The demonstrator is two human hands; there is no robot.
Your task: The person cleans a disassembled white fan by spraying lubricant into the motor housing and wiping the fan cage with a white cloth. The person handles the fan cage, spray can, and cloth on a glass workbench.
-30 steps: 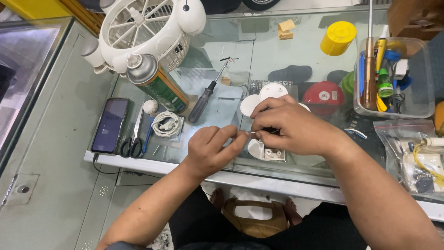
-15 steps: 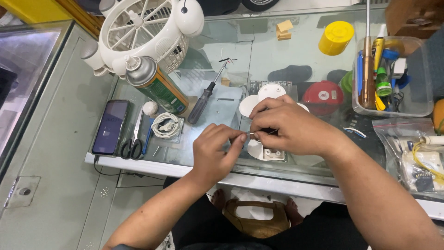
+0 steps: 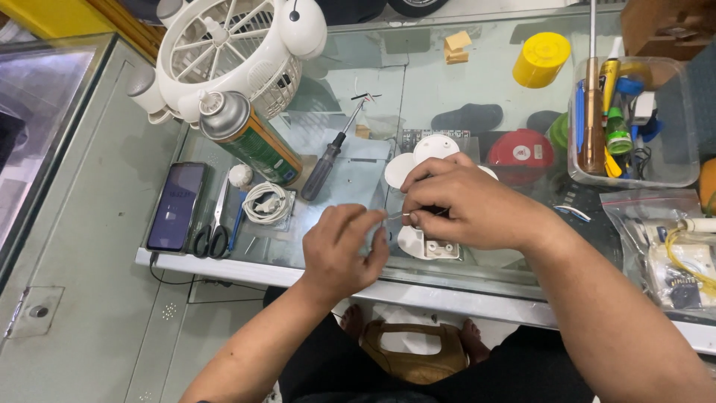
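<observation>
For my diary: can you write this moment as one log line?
left hand: pinches thin metal tool | right hand: over small white part | nearby: screwdriver, spray can

The right hand (image 3: 470, 205) hides most of the white part (image 3: 429, 246).

Both hands (image 3: 344, 250) (image 3: 466, 203) together, fingertips pinched.

You sit at a repair shop's glass counter (image 3: 89, 224), with a screwdriver (image 3: 328, 160), spray can (image 3: 250, 138) and tool tub (image 3: 634, 123) around.
</observation>
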